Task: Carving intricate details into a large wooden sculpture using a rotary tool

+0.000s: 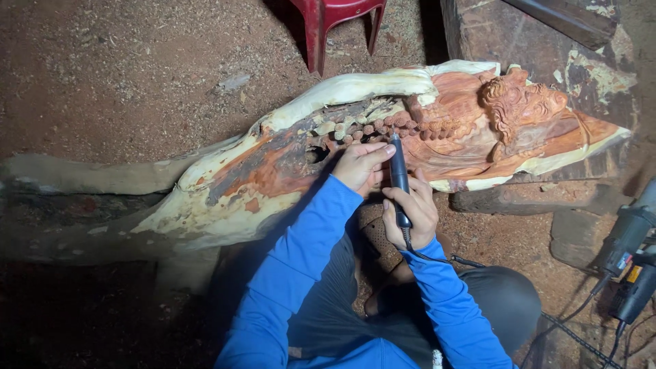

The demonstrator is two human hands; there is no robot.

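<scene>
A long wood carving (287, 157) in red and pale cream wood lies across the dirt floor, with a carved head and curly hair at its right end and a row of carved beads along the middle. My right hand (412, 213) grips a slim dark rotary carving tool (398, 179), its tip touching the beads. My left hand (362, 166) rests on the carving just left of the tool, fingers steadying its upper shaft. Both arms wear blue sleeves. A black cord runs from the tool's lower end.
A red plastic chair (331, 24) stands behind the carving. Dark wood blocks (547, 41) sit at the upper right. Power tools (632, 260) with cords lie at the right edge. Sawdust covers the ground (123, 75).
</scene>
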